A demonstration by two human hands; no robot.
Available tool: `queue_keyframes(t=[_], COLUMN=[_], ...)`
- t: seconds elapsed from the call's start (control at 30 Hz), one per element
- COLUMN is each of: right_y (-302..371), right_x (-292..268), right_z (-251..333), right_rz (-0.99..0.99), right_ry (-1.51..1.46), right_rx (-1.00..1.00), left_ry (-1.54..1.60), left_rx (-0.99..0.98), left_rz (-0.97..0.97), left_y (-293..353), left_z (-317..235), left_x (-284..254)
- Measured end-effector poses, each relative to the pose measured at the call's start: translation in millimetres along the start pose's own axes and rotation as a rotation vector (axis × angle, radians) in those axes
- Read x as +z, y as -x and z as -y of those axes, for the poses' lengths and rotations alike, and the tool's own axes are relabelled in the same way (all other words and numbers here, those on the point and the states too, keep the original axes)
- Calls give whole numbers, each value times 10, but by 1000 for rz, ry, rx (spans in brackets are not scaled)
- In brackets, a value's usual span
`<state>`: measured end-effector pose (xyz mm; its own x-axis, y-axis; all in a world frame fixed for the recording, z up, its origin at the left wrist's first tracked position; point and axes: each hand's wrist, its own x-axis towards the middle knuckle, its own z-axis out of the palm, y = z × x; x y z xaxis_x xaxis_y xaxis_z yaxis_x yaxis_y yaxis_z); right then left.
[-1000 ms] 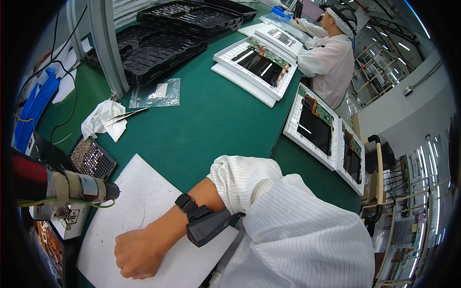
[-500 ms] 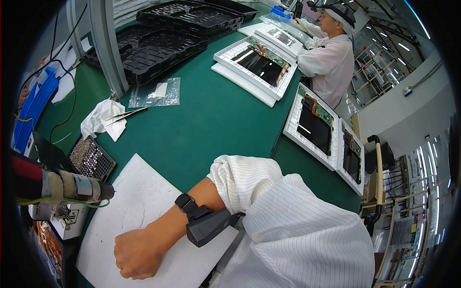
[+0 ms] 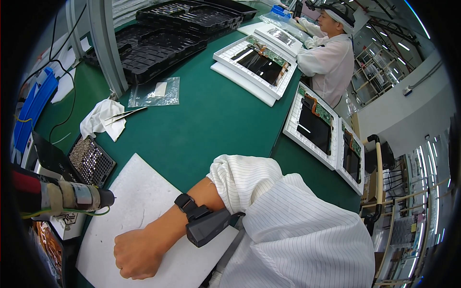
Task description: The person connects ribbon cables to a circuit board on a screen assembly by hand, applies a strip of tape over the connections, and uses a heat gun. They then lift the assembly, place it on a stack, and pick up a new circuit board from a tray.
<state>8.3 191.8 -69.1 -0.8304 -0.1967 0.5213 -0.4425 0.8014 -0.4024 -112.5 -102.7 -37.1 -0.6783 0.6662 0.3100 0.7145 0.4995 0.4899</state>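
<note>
My right hand (image 3: 139,254) is closed in a fist, knuckles up, over a white foam-like sheet (image 3: 139,192). Its fingers curl underneath, so whatever they hold, if anything, is hidden. A black device on a strap (image 3: 209,228) is worn at that wrist, below a rolled-up striped sleeve. My left hand is out of view. Beside the sheet, a thick tape-wrapped cylinder (image 3: 72,196) with a dark tip juts in from the left, a yellow-green wire along it. Just beyond lies a black tray of small metal screws (image 3: 91,161).
Tweezers (image 3: 126,115) lie on a white cloth (image 3: 98,120) near a clear bag (image 3: 168,93). Black moulded trays (image 3: 158,53) stand behind. White frames with screens and circuit boards (image 3: 261,65), (image 3: 314,127) lie at right. A co-worker (image 3: 329,62) sits beyond. A metal post (image 3: 103,48) rises at left.
The tape-wrapped cylinder at the left has dipped slightly. My right hand keeps its place and its fist.
</note>
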Motion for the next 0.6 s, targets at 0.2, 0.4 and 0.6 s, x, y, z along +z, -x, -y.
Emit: queue_keyframes(t=[0.2, 0.4, 0.6], right_y=[2, 1, -1], right_x=[3, 1, -18], right_z=[4, 1, 5], right_rz=[19, 13, 15], right_ry=[-6, -3, -5], right_rx=[-1, -4, -4], left_ry=[10, 9, -11], left_rx=[2, 7, 4], left_rz=[0, 2, 1], left_y=[13, 7, 12], left_z=[-10, -4, 8], left_x=[-7, -5, -7])
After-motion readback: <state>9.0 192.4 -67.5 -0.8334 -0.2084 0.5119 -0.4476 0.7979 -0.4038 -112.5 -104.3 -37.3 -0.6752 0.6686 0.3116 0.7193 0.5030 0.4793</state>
